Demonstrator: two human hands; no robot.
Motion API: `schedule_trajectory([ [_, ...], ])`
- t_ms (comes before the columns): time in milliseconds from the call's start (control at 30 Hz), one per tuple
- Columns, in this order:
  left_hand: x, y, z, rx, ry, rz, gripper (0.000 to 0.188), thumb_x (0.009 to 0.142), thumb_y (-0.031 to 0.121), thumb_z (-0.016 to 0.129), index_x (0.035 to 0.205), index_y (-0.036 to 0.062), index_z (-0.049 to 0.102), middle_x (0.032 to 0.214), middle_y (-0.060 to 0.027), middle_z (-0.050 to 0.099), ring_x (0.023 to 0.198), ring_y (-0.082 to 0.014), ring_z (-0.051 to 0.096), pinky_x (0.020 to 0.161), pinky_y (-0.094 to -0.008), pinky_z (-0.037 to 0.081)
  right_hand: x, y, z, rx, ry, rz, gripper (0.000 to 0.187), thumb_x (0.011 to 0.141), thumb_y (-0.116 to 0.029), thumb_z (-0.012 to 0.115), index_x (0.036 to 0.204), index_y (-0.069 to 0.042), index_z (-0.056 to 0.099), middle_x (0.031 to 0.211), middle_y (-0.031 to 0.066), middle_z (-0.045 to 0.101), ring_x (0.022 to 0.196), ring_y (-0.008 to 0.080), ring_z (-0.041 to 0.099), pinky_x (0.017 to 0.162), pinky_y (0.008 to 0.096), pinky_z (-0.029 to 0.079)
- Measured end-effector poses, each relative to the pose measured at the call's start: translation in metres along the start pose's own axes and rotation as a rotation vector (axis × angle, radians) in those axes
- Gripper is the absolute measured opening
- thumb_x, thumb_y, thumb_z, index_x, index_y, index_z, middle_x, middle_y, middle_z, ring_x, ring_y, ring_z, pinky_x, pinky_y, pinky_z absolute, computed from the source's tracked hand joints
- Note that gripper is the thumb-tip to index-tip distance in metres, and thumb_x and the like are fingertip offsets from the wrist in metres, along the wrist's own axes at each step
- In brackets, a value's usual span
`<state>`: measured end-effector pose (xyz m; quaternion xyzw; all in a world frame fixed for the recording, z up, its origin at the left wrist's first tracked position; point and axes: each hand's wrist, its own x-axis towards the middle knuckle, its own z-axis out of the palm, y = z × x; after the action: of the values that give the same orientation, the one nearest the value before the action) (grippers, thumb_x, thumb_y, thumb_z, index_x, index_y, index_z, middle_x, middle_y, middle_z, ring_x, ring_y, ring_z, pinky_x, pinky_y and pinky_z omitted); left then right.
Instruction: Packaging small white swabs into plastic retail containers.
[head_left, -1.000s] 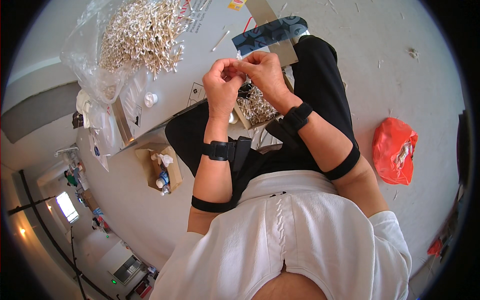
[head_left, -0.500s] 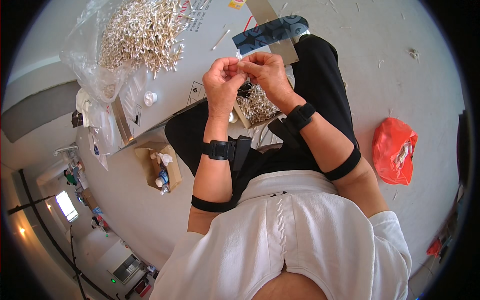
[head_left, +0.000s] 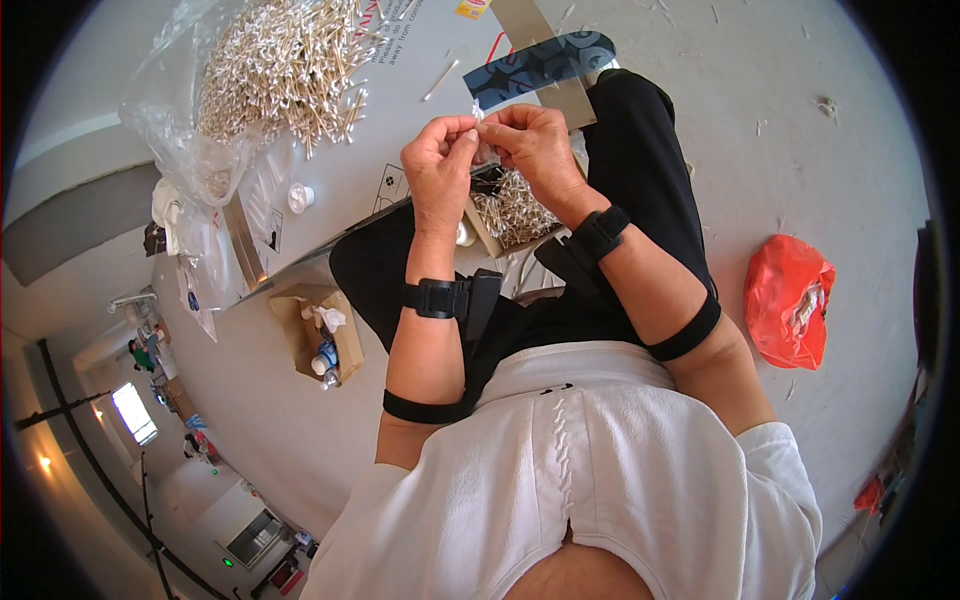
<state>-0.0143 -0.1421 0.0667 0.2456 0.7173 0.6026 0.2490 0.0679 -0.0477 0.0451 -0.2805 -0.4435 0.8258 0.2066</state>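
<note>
My left hand (head_left: 440, 172) and my right hand (head_left: 535, 150) meet over the near edge of the board-topped surface, both closed in a pinch. White cotton tips of a few cotton swabs (head_left: 477, 110) stick up between the fingertips; their sticks are hidden by my fingers. Just below my right hand is a cardboard box (head_left: 487, 238) filled with loose cotton swabs (head_left: 517, 212). Beyond my hands, one single cotton swab (head_left: 441, 80) lies on the printed grey board (head_left: 350, 165). Right of it a dark patterned strip (head_left: 545, 66) lies across the board's edge.
A large heap of cotton swabs (head_left: 280, 70) spills from a clear plastic bag (head_left: 165, 90) at the far left. A small white round container (head_left: 300, 197) stands nearer. On the floor are an open carton (head_left: 345, 345) with bottles and a red plastic bag (head_left: 785, 300). Stray swabs litter the floor.
My left thumb has lifted and drawn back a little to the left, widening the space between my hands below the fingertips. My right hand has hardly moved.
</note>
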Motion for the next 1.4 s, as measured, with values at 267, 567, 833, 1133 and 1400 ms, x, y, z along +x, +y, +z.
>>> schedule_trajectory([
  [267,0.002,0.001,0.001,0.043,0.031,-0.005,0.01,0.083,-0.004,0.056,0.091,-0.0055,0.062,0.074,-0.005,0.062,0.061,-0.009,0.056,0.056,-0.0216,0.048,0.001,0.001,0.0,-0.017,0.002,0.002,0.009,0.082,-0.009,0.065,0.082,0.001,0.064,0.068,0.0006,0.06,0.056,0.0041,0.049,0.049,0.0165,0.038],
  [567,0.004,0.004,0.008,0.174,0.062,0.009,0.008,0.078,-0.007,0.058,0.085,-0.0035,0.058,0.071,-0.0036,0.06,0.06,-0.0059,0.056,0.054,-0.0199,0.047,0.006,0.006,0.004,-0.324,0.112,-0.168,0.021,0.076,-0.014,0.07,0.07,0.005,0.063,0.06,0.0095,0.062,0.053,0.01,0.056,0.05,0.0256,0.045],
  [833,0.001,-0.002,0.013,0.227,0.152,0.117,0.02,0.075,-0.008,0.058,0.09,0.0,0.048,0.067,-0.0023,0.055,0.056,-0.0063,0.05,0.051,-0.0219,0.044,0.006,0.006,0.004,-0.454,0.092,-0.241,0.018,0.078,-0.01,0.064,0.069,0.004,0.058,0.058,0.0051,0.057,0.056,0.0074,0.049,0.051,0.0249,0.042],
  [1133,-0.004,-0.003,0.013,0.663,0.274,0.4,0.02,0.071,-0.008,0.054,0.087,0.0026,0.052,0.072,-0.0107,0.053,0.062,-0.0261,0.054,0.056,-0.0345,0.045,0.006,0.01,0.004,-0.411,0.1,-0.234,0.016,0.073,-0.011,0.062,0.069,0.005,0.061,0.06,0.0159,0.059,0.056,0.0161,0.057,0.053,0.0316,0.047],
  [1400,-0.005,0.004,0.011,0.79,0.201,0.549,0.011,0.073,-0.005,0.053,0.08,0.0027,0.056,0.078,-0.0116,0.052,0.065,-0.0295,0.055,0.057,-0.0367,0.047,0.009,0.011,0.003,-0.305,0.05,-0.202,0.016,0.075,-0.01,0.062,0.071,0.006,0.062,0.061,0.0108,0.061,0.056,0.0127,0.055,0.052,0.0281,0.046],
])
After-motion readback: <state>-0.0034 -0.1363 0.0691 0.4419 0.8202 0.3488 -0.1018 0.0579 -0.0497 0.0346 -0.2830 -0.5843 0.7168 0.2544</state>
